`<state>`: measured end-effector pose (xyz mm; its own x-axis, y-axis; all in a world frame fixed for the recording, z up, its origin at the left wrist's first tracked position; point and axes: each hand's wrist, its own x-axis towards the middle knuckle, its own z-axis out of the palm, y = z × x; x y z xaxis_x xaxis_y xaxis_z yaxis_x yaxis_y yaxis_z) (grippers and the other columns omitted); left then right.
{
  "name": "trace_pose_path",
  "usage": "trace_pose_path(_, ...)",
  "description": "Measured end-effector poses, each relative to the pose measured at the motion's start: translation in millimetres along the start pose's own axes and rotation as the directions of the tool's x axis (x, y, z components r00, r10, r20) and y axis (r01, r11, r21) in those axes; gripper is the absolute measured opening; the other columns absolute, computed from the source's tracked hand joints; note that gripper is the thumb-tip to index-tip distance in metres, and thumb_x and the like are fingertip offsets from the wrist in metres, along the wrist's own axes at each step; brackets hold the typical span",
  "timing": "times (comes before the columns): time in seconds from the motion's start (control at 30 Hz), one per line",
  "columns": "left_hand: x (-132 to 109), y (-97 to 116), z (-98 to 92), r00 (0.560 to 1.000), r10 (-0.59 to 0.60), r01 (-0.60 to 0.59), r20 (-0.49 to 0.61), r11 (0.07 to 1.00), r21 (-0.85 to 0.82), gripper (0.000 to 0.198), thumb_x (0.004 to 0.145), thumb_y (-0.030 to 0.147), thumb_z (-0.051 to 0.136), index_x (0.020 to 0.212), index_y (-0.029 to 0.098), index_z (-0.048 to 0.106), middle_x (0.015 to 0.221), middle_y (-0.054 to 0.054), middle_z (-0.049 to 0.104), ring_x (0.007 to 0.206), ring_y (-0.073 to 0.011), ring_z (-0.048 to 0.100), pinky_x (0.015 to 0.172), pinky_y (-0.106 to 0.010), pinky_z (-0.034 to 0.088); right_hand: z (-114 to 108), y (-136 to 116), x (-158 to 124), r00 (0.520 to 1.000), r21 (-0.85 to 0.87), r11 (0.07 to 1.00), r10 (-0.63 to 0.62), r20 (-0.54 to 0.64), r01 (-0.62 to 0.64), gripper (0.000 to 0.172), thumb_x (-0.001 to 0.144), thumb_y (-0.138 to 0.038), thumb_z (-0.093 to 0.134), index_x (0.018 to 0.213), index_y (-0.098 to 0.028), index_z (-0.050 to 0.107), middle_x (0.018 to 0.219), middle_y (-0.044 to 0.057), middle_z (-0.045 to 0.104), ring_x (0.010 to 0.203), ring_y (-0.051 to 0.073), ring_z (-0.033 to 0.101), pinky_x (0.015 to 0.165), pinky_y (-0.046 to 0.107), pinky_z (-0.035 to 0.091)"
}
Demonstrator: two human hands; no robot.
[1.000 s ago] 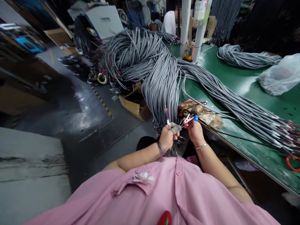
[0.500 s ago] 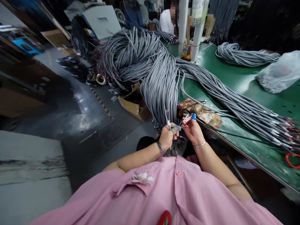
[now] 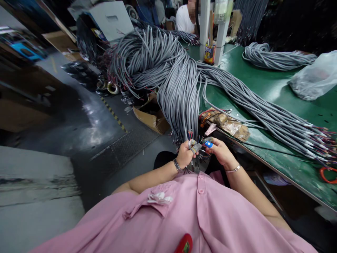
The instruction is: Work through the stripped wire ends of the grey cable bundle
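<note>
My left hand (image 3: pixel 185 154) is closed around the end of a grey cable, its fingers in grey finger covers. Thin coloured wires (image 3: pixel 190 135) stick up beside its thumb. Close on the right, my right hand (image 3: pixel 222 151) pinches the fine wires at the cable end; a blue cover (image 3: pixel 209 144) sits on its thumb. Exactly which wires it grips is partly hidden. Just above the right hand, a pink clip-like piece (image 3: pixel 210 129) sticks out at the table edge. A big bundle of grey cables (image 3: pixel 181 95) hangs down just beyond both hands.
More grey cables (image 3: pixel 252 102) stretch across the green table (image 3: pixel 279 82) on the right. A taped wooden block (image 3: pixel 234 130) lies at its edge. An open cardboard box (image 3: pixel 149 117) stands on the floor. A plastic bag (image 3: pixel 316 75) and a person in white (image 3: pixel 184 18) are farther back.
My right hand has moved down, away from the pink piece, which now shows free of the fingers. The left hand stays nearly in place, still holding the cable.
</note>
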<state>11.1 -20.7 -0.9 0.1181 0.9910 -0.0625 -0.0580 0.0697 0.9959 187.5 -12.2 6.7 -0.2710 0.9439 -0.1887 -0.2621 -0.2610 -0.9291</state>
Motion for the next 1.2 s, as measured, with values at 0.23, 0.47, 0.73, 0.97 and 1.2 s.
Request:
trace_pose_path(0.23,-0.2,2.2,-4.2,0.993,0.009,-0.019,0.118,0.997,0.08,0.029,0.078,0.041,0.068,0.073,0.015,0.055,0.056,0.002,0.059,0.042,-0.0067,0.049,0.042,-0.019,0.037,21.4,10.3,-1.6,0.985,-0.023,0.993,-0.114,-0.128,0.112,0.025,0.069,-0.041,0.077,0.073,-0.018,0.067,0.063,-0.003,0.059,0.056,0.01,0.047,0.057,0.024,0.041)
trace_pose_path(0.47,3.0,13.4,-10.0,0.941,-0.075,0.026,0.33,0.988,0.15,0.031,0.077,0.042,0.068,0.073,0.013,0.06,0.055,-0.001,0.061,0.043,-0.0097,0.054,0.043,-0.021,0.044,19.3,0.5,-2.7,0.99,-0.116,0.984,-0.139,-0.008,0.137,0.025,0.072,-0.041,0.076,0.074,-0.017,0.068,0.068,-0.001,0.063,0.061,0.012,0.052,0.063,0.027,0.043)
trace_pose_path(0.73,0.4,14.9,-0.3,0.984,-0.052,0.069,0.168,0.993,-0.098,0.034,0.075,0.042,0.07,0.062,0.014,0.055,0.053,-0.001,0.061,0.04,-0.0084,0.053,0.04,-0.019,0.039,6.4,14.1,-1.3,0.995,0.089,0.992,-0.082,-0.06,0.087,0.035,0.076,-0.052,0.069,0.087,-0.019,0.07,0.077,0.001,0.064,0.064,0.012,0.054,0.065,0.026,0.047)
trace_pose_path(0.97,7.2,27.5,7.9,0.988,-0.097,0.117,0.121,0.978,-0.17,0.035,0.072,0.045,0.072,0.064,0.014,0.057,0.049,0.001,0.058,0.036,-0.0072,0.047,0.037,-0.019,0.033,-7.8,4.0,21.2,0.989,0.351,0.936,0.084,-0.119,-0.038,0.055,0.075,-0.074,0.055,0.084,-0.02,0.067,0.078,0.004,0.067,0.058,0.012,0.056,0.056,0.026,0.052)
trace_pose_path(1.2,20.3,31.2,13.9,0.977,-0.113,0.147,0.182,0.971,-0.189,0.035,0.07,0.046,0.071,0.064,0.014,0.058,0.047,0.001,0.056,0.036,-0.0067,0.044,0.035,-0.019,0.03,6.2,0.7,36.4,0.93,0.126,0.966,-0.176,-0.322,0.226,0.04,0.074,-0.059,0.069,0.074,-0.019,0.066,0.062,-0.001,0.059,0.054,0.01,0.05,0.054,0.024,0.045)
